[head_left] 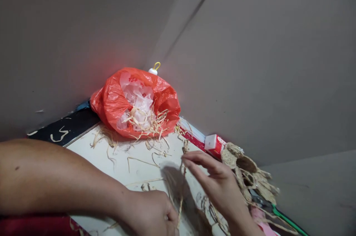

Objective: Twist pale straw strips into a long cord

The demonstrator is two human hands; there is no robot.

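Observation:
A thin, pale straw cord (180, 204) with a knotted, braided-looking top stretches above the white tabletop (116, 184). My right hand (215, 176) pinches it between thumb and fingertips just below the knot. At the cord's lower end my left hand (154, 210) is closed, its fingers curled inward and partly cut off by the bottom edge of the view. Loose straw strands (141, 162) lie scattered around both hands. Darker loops of fibre (214, 213) rest beneath my right forearm.
An open red plastic bag (114, 99) with white plastic and straw scraps stands in the corner against grey walls. Along the right edge are a red and white box (214, 145), a bundle of woven straw pieces (250, 171) and a green-handled tool (287, 221).

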